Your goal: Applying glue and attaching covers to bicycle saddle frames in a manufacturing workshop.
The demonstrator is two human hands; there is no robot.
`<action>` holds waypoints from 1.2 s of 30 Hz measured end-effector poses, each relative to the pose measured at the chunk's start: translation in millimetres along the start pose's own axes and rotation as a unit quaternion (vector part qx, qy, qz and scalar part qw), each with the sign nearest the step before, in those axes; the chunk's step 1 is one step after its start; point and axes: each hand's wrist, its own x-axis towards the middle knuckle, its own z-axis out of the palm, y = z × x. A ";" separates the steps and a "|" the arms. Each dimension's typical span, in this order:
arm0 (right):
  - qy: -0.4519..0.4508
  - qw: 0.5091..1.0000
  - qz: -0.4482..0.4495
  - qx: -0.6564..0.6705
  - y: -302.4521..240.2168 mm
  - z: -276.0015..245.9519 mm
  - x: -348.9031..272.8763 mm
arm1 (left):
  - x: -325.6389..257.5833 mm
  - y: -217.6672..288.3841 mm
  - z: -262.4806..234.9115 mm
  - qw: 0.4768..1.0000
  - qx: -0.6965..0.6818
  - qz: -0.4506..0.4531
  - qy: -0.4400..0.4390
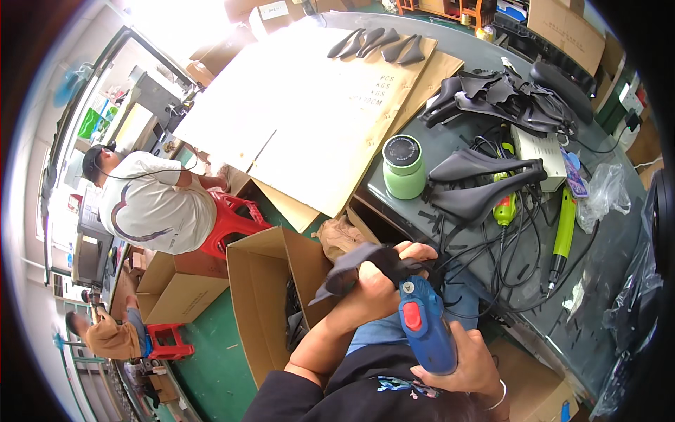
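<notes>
My left hand [380, 287] grips a black bicycle saddle [342, 273] over my lap, its nose partly hidden by my fingers. Wrapped around a blue power tool [427, 334] with a red button is my right hand [465, 360]. The tool's front end meets the saddle close to my left fingers; whether they touch I cannot tell. Another black saddle [485, 184] rests on the grey table at my right, beside a green lidded jar [404, 172].
An open cardboard box [259, 316] with dark pieces stands at my left. Cardboard sheets [302, 105] carry several saddles [376, 45]. Black scraps [510, 102], cables and a yellow-green tool [562, 243] lie on the table [605, 281]. Two people sit on red stools at left.
</notes>
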 end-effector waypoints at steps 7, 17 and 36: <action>0.013 0.999 -0.033 -0.014 -4.9 -2.5 0.2 | -8.3 -21.5 11.3 0.991 0.127 0.045 -0.026; 0.041 0.999 0.000 -0.002 -2.3 -2.2 -9.2 | -20.3 -33.1 20.3 0.995 -0.054 -0.052 -0.072; 0.050 0.998 -0.030 -0.029 12.1 16.5 3.2 | 0.8 -10.1 29.1 0.789 -0.528 -0.063 0.308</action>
